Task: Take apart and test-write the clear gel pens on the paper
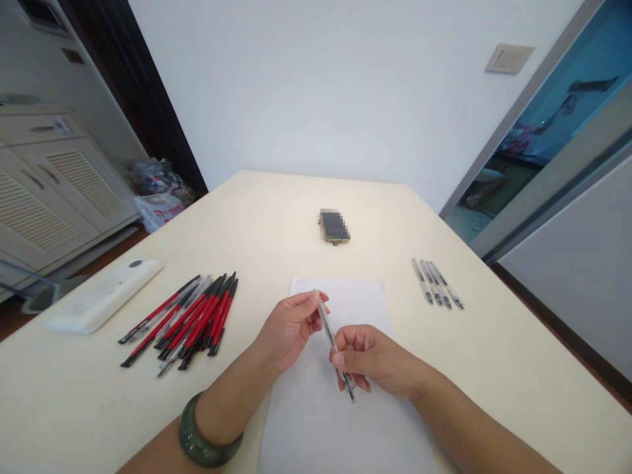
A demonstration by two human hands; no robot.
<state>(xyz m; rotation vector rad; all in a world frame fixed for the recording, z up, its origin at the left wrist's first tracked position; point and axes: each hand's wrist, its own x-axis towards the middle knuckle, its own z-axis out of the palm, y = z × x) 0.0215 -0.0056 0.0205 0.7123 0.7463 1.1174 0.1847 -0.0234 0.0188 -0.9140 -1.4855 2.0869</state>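
Observation:
A clear pen point(328, 326) with a dark clip end is held at a slant above a white sheet of paper point(306, 421). My left hand point(291, 329) pinches its upper end between thumb and fingers. Lower down, the thumb and fingers of my right hand point(372, 359) are closed round the pen's barrel near the clip. On the table to the left lies a heap of red and black pens point(197, 316), mixed with some clear ones. Several clear pens point(434, 283) lie side by side in a row to the right of the paper.
The cream table point(276, 217) reaches back to a white wall. A blurred dark object point(334, 226) lies beyond the paper. At the left edge rests a white oblong case point(106, 296). Bags point(160, 197) and a cabinet point(64, 178) stand on the floor to the left.

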